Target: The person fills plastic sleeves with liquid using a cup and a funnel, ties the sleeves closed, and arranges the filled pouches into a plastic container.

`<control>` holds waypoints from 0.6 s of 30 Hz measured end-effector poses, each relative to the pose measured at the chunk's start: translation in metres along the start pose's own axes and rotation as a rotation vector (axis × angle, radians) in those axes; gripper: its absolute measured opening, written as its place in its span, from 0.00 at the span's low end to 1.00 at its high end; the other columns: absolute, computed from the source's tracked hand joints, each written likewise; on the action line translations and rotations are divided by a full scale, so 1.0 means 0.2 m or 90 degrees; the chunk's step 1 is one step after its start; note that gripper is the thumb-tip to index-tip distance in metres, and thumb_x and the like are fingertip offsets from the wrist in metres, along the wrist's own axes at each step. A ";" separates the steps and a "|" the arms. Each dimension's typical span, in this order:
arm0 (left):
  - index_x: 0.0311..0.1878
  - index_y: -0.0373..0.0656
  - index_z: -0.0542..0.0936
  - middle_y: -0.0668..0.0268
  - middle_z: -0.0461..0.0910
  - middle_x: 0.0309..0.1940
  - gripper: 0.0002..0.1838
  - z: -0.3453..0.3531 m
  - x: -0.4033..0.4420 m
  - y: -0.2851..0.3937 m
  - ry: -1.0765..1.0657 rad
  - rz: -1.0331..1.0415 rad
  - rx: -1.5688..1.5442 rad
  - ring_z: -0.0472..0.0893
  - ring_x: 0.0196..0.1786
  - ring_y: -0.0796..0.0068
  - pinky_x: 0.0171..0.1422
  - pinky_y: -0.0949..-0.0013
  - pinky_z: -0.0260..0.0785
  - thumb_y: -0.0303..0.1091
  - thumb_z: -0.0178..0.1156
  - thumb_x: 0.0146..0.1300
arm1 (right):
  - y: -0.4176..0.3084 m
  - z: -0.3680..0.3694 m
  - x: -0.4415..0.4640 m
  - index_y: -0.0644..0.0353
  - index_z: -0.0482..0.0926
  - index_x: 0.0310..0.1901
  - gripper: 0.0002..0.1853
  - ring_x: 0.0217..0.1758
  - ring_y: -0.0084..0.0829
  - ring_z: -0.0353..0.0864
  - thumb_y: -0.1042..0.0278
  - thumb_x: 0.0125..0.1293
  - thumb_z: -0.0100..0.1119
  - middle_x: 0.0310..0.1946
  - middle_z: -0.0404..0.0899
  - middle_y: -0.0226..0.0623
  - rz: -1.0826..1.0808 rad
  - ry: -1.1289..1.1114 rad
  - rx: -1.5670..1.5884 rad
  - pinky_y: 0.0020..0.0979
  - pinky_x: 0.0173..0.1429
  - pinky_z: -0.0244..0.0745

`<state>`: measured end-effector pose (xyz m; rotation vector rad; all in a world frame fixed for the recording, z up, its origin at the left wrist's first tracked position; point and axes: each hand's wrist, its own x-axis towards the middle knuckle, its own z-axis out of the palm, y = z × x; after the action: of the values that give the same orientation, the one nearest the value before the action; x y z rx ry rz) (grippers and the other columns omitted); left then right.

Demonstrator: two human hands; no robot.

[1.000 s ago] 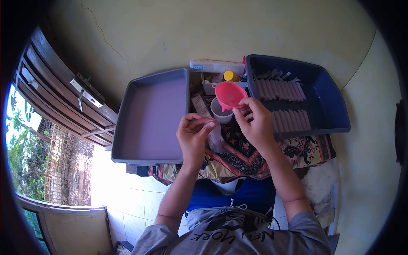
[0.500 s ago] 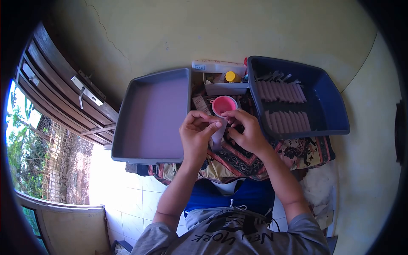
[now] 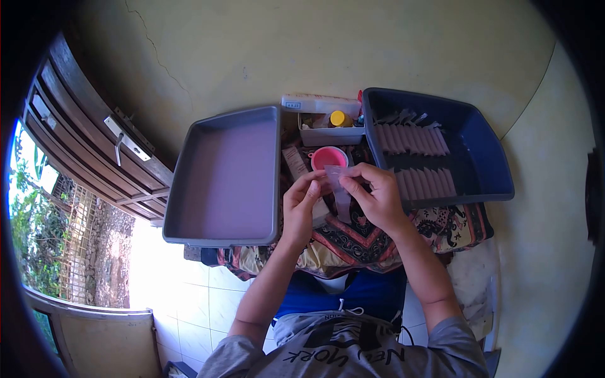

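Note:
A narrow clear plastic bag filled with pale purple liquid hangs upright between my hands, its flat upper end pointing up. My right hand pinches it near the top between thumb and fingers. On the other side, my left hand has its fingertips at the bag's upper left edge, and its thumb stands apart from the plastic. Just beyond the fingers is a pink funnel in a light-coloured container, partly hidden by the hands.
To the left stands a grey tray of purple liquid. On the right, a dark blue tub holds two rows of filled bags. A small grey box with a yellow-capped bottle sits behind the funnel on patterned cloth.
Both hands have shifted slightly right with the bag. My left thumb has come off the bag's top, and my right thumb and fingers now pinch it.

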<state>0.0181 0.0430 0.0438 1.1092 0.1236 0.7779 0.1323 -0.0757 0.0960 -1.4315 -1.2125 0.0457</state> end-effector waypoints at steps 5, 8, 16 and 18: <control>0.53 0.35 0.78 0.67 0.81 0.40 0.15 -0.03 -0.03 -0.17 -0.038 -0.090 0.060 0.80 0.45 0.79 0.52 0.73 0.71 0.35 0.52 0.72 | 0.05 0.03 0.00 0.68 0.79 0.35 0.06 0.31 0.23 0.81 0.73 0.64 0.62 0.27 0.81 0.38 0.033 0.046 0.007 0.25 0.34 0.73; 0.52 0.35 0.78 0.69 0.81 0.34 0.14 0.03 -0.06 -0.14 -0.003 -0.143 0.068 0.79 0.35 0.83 0.39 0.77 0.71 0.35 0.53 0.72 | 0.07 0.05 0.00 0.68 0.79 0.34 0.06 0.26 0.17 0.77 0.72 0.64 0.61 0.23 0.79 0.33 0.050 0.076 -0.045 0.22 0.31 0.70; 0.48 0.33 0.79 0.69 0.81 0.30 0.14 0.00 -0.11 -0.22 0.008 -0.224 0.045 0.79 0.29 0.83 0.32 0.78 0.70 0.36 0.54 0.71 | 0.26 0.12 -0.01 0.67 0.78 0.31 0.06 0.22 0.19 0.77 0.73 0.63 0.61 0.18 0.78 0.34 0.097 0.089 -0.114 0.24 0.27 0.69; 0.48 0.33 0.79 0.68 0.81 0.30 0.14 -0.01 -0.10 -0.24 0.008 -0.243 0.046 0.79 0.29 0.82 0.32 0.77 0.71 0.36 0.54 0.71 | 0.30 0.13 -0.01 0.67 0.78 0.30 0.06 0.22 0.21 0.79 0.73 0.62 0.60 0.18 0.78 0.36 0.116 0.084 -0.134 0.26 0.26 0.70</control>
<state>0.0263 0.0216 -0.0040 1.1055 0.3654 0.4406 0.1517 -0.0444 0.0432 -1.7000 -0.9978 -0.0524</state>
